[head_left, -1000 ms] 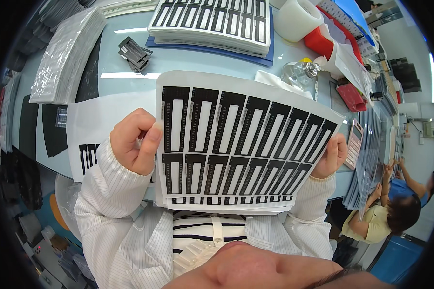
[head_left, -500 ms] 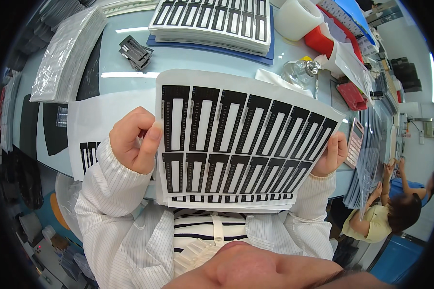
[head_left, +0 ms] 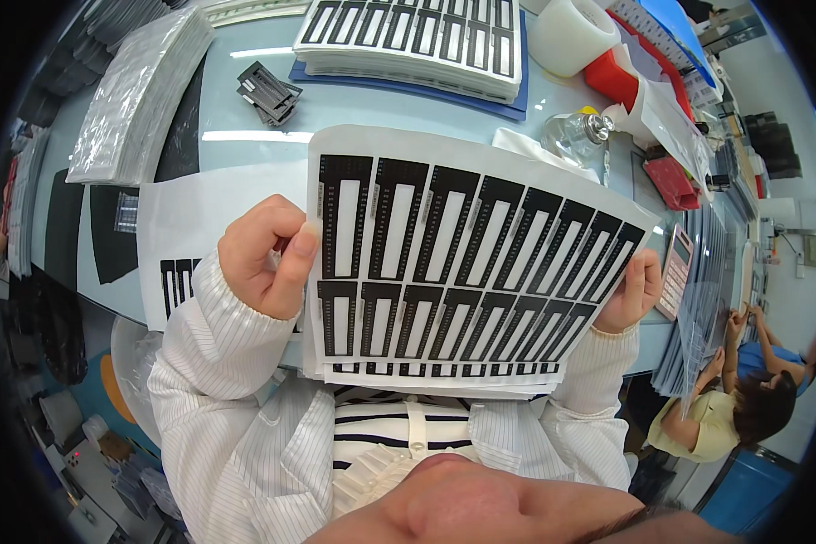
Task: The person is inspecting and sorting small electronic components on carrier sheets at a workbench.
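Between my hands I hold up several printed sheets [head_left: 462,148], white with rows of black rectangular frames around white windows. My left hand [head_left: 267,258] pinches their left edge between thumb and fingers. At the right edge my right hand [head_left: 632,292] is closed on them, its thumb partly hidden behind the paper. The lower edges of further sheets show beneath the front one. Under and behind my left hand lies another white sheet [head_left: 199,213] with black printed frames, partly covered by my sleeve.
Beyond the sheets, a thick stack of similar printed sheets [head_left: 412,68] rests on a blue board. Small black plastic parts [head_left: 269,93], a plastic-wrapped pack [head_left: 140,100], a tape roll [head_left: 571,36], a glass bottle [head_left: 573,136] and a pink calculator [head_left: 675,270] surround them. Other people [head_left: 712,422] sit at the right.
The whole scene has shifted slightly right in the picture. Both hands keep their hold on the sheets, which stay at nearly the same tilt.
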The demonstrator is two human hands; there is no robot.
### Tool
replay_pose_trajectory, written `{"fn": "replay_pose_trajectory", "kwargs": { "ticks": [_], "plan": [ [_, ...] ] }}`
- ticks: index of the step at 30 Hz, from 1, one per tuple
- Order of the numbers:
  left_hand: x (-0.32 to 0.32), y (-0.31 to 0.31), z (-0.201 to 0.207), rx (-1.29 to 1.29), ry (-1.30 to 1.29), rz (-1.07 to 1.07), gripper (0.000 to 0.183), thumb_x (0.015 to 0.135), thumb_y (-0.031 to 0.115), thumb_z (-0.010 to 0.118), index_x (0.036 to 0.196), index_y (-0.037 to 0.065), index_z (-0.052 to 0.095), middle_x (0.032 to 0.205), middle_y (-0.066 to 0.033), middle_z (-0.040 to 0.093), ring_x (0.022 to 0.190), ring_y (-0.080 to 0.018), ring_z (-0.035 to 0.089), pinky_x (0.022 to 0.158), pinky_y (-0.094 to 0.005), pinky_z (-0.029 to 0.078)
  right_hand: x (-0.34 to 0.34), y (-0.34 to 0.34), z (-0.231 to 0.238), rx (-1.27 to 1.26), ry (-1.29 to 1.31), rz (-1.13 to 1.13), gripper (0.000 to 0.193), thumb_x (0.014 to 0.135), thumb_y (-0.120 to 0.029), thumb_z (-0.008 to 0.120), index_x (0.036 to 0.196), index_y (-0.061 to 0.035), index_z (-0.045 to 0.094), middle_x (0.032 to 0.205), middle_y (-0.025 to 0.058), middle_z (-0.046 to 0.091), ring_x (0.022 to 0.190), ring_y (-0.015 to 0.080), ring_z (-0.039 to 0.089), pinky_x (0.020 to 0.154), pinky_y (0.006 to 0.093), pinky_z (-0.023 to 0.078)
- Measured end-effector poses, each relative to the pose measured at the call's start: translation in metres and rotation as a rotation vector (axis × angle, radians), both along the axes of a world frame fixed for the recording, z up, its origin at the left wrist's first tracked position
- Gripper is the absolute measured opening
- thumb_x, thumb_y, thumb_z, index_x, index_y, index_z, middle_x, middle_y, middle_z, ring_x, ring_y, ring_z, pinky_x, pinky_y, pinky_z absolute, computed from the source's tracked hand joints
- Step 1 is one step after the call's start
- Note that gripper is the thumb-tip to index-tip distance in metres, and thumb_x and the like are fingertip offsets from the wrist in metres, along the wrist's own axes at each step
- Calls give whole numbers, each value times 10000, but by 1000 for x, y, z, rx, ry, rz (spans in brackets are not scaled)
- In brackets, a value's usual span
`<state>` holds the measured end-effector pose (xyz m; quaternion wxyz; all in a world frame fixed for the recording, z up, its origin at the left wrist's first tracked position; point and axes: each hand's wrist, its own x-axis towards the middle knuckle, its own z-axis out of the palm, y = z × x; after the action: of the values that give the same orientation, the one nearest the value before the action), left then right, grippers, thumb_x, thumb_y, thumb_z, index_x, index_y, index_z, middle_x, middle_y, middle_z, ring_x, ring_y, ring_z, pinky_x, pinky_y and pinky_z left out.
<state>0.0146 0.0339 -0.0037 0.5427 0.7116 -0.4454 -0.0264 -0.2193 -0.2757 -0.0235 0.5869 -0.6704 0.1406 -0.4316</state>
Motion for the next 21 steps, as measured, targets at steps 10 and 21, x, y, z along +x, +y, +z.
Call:
{"fn": "replay_pose_trajectory", "kwargs": {
  "ticks": [10,21],
  "plan": [
    [-1,0,-2,-13,-3,14,131,888,80,541,780,7,539,649,-57,526,531,-124,456,502,-247,385,0,0,-2,5,-14,-15,199,949,-123,478,781,-18,502,723,19,554,602,37,423,566,185,313],
    [0,1,-3,-8,-17,2,103,877,59,537,788,8,529,650,-56,518,534,-124,449,504,-245,381,-2,-1,-1,-9,-10,-6,210,951,-137,480,781,-16,511,724,22,561,593,35,420,560,180,306]
  ]
}}
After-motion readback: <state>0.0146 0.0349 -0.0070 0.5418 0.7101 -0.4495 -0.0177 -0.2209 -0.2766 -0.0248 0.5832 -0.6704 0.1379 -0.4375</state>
